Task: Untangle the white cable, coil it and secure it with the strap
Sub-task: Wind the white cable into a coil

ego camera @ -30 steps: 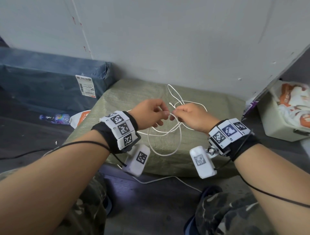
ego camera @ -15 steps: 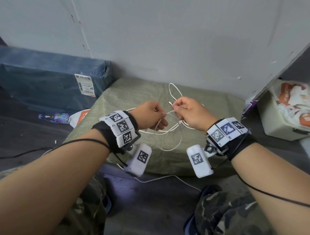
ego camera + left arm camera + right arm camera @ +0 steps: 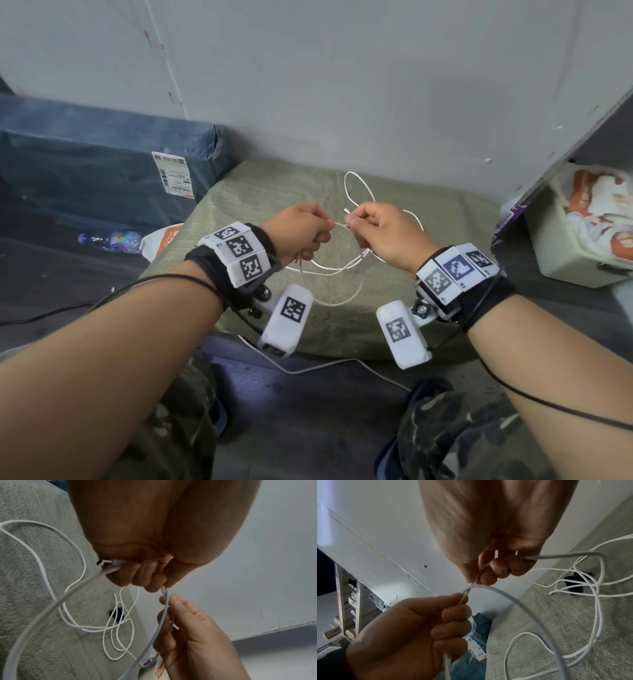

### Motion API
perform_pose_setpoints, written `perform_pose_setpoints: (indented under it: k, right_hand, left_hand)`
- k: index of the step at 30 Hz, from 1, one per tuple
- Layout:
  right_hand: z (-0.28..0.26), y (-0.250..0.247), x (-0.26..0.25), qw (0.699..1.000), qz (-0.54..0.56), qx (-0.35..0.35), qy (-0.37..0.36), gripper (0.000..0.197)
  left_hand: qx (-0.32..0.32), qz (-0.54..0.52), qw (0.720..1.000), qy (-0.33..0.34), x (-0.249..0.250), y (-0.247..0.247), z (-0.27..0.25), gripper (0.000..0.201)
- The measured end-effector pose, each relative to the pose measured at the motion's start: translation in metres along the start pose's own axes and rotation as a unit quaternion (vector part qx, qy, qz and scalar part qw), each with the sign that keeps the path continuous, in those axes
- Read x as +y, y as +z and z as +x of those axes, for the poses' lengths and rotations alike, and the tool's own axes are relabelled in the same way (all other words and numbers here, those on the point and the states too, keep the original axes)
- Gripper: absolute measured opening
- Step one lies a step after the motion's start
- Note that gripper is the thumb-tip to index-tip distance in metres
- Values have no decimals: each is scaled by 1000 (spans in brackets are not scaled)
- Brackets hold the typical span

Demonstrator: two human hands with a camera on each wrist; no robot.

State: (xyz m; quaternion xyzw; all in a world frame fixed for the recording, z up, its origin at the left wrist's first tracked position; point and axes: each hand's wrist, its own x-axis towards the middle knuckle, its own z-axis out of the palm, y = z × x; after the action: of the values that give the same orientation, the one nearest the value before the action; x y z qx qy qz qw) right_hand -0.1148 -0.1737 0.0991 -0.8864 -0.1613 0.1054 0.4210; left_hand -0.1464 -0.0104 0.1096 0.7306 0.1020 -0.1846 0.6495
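Head view has your left hand (image 3: 301, 230) and right hand (image 3: 380, 229) both pinching the white cable (image 3: 337, 224), coiling just started, so feed slack from beyond your right-hand pinch.

Both hands have lifted a little and drawn slightly apart since a second ago. The left hand (image 3: 301, 229) and right hand (image 3: 383, 229) now pull a short stretch of the white cable (image 3: 337, 224) straighter between them. The loop hanging below has tightened, and the far loops on the green sack (image 3: 428, 308) have shifted nearer.
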Motion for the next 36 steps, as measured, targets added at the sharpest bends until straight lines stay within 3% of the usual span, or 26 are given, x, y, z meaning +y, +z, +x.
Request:
perform_pose_setpoints:
  k: [5,14,19,23,27,30,33,36]
  right_hand:
    - [-3,-4,-2,997,24,-72,13,27]
    - [-3,-5,2,991,90,-97,26,25]
    - [-1,-2,3,989,121,-74,39,27]
    - [1,2,2,991,116,-54,48,26]
    - [3,1,5,995,75,-36,51,26]
    - [4,0,6,995,71,-18,61,25]
    - [5,-1,5,993,93,-20,66,26]
    - [4,-1,5,993,90,-30,66,27]
  left_hand:
    - [16,-20,1000,9,0,-7,3,17]
    - [17,63,995,70,-7,-11,4,14]
    - [48,126,988,72,-8,-14,6,13]
    - [13,86,995,49,-5,-8,4,19]
    - [-18,49,996,79,-3,-8,2,33]
    - [-40,132,983,120,-3,-10,0,34]
    - [-9,206,962,177,-5,-7,1,26]
    - [49,110,977,177,-6,-2,3,13]
